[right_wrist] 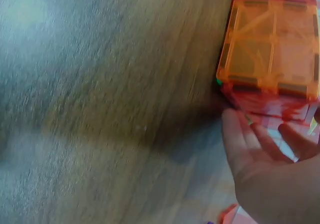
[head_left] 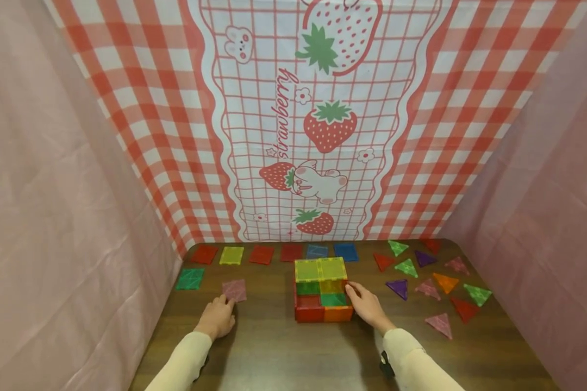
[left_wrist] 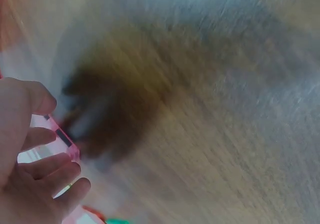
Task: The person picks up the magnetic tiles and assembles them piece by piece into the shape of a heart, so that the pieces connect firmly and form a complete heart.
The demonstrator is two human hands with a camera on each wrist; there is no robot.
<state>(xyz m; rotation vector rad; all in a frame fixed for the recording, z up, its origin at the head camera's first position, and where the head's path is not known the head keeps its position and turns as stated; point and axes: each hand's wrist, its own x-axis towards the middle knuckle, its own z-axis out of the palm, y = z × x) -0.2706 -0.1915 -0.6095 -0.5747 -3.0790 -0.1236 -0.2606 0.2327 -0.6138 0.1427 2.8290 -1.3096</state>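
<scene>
In the head view, my left hand (head_left: 217, 317) touches the near edge of a pink square magnetic tile (head_left: 235, 290) with its fingertips. The left wrist view has the fingers (left_wrist: 52, 171) over the pink tile (left_wrist: 62, 136), the thumb apart. My right hand (head_left: 368, 307) rests its fingers against the right side of a box built of see-through magnetic tiles (head_left: 309, 314). The box's front is red and orange, and two yellow tiles (head_left: 320, 270) form its back. Seen from the right wrist, the fingers (right_wrist: 235, 139) lie fairly straight beside the box's orange tile (right_wrist: 270, 48).
Square tiles in red, yellow and blue (head_left: 346, 252) line the table's back edge, with a green one (head_left: 189, 278) at the left. Several triangular tiles (head_left: 445, 282) are scattered on the right. A strawberry-print cloth (head_left: 330, 127) hangs behind the wooden table (head_left: 274, 353).
</scene>
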